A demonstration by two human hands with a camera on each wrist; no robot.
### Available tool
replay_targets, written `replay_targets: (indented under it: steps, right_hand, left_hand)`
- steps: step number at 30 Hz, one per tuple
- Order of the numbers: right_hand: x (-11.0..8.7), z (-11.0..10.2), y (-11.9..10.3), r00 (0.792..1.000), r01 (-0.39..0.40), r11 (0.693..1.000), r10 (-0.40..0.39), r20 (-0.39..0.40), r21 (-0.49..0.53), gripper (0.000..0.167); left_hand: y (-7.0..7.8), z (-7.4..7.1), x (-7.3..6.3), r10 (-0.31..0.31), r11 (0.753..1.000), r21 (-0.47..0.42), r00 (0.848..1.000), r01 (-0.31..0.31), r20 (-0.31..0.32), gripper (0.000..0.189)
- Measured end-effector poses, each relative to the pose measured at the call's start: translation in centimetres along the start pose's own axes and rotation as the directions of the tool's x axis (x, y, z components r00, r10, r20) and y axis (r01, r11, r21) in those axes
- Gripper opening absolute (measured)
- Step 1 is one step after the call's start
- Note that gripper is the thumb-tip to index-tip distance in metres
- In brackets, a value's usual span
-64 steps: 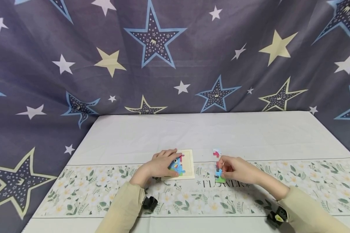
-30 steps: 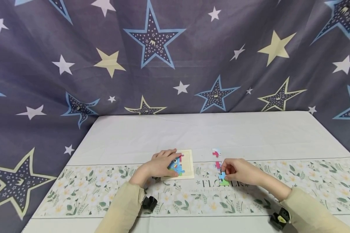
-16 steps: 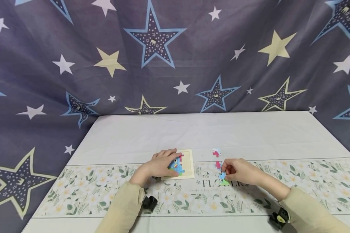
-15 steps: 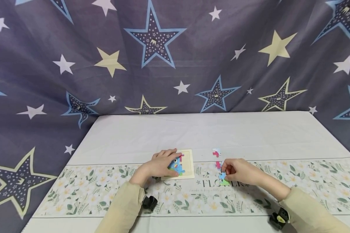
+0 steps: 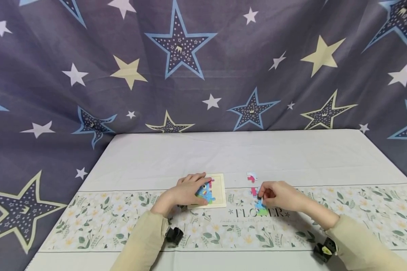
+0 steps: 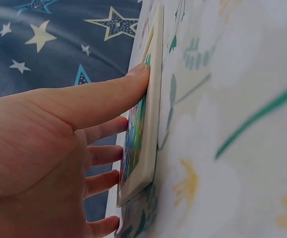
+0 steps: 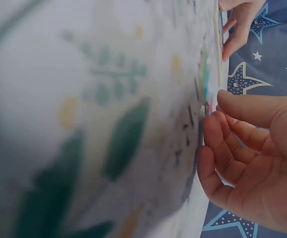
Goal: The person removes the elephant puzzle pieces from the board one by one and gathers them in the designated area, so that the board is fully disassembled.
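Observation:
In the head view, a pale puzzle tray (image 5: 222,191) lies at the table's middle, with joined blue and pink puzzle pieces (image 5: 205,194) in its left part. My left hand (image 5: 186,191) rests over that side with straight, spread fingers; its thumb (image 6: 111,96) lies on the tray's near rim in the left wrist view. To the right, my right hand (image 5: 279,195) pinches a blue-and-green puzzle piece (image 5: 260,207) at its upper edge, partly hidden by the fingertips. Just above lies a pink puzzle piece (image 5: 254,191), and farther back a white-and-pink puzzle piece (image 5: 252,177).
A white tablecloth (image 5: 224,154) with a printed floral band (image 5: 122,222) covers the table. Behind it hangs a dark star-patterned curtain (image 5: 196,86). Black wrist cameras sit under the left wrist (image 5: 174,236) and right wrist (image 5: 325,250).
My right hand has drawn the blue-and-green piece to the right, away from the pink one, and then tilted slightly upward with the fingers still at it. My left hand has stayed on the tray.

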State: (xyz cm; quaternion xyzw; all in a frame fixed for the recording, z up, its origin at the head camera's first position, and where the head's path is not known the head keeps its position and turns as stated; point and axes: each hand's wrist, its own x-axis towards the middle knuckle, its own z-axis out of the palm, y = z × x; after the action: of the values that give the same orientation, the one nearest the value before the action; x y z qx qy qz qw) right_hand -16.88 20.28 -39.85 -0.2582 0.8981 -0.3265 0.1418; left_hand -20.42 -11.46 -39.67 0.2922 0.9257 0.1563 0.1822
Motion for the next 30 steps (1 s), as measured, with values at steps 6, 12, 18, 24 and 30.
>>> replay_targets:
  steps: [6,12,18,24,30]
  right_hand:
    - [1.0,-0.5,-0.2,1.0,0.006,0.999,-0.007,-0.024,-0.038,0.003]
    - [2.7,-0.6,-0.8,0.999,0.019,0.998,-0.021,-0.031,-0.06,0.001]
    - [4.5,-0.5,-1.7,0.999,-0.002,0.996,-0.002,-0.039,-0.085,0.003]
    - [6.2,0.1,-2.6,0.999,-0.014,0.995,0.009,-0.05,-0.102,0.004]
    - [7.6,0.7,-3.3,0.998,-0.019,0.996,0.014,-0.053,-0.089,0.004]
  left_hand:
    - [-0.1,0.0,0.0,0.004,1.0,-0.019,1.0,-0.004,0.001,0.071]
    - [0.0,0.0,0.0,0.001,0.999,-0.037,1.0,-0.002,-0.013,0.072]
    - [-0.1,0.1,0.0,-0.004,0.999,-0.044,1.0,0.002,-0.026,0.074]
    - [-0.1,0.1,0.1,-0.037,0.997,-0.07,0.999,0.034,-0.04,0.082]
    - [-0.2,0.2,0.2,-0.065,0.996,-0.067,0.997,0.061,-0.051,0.085]
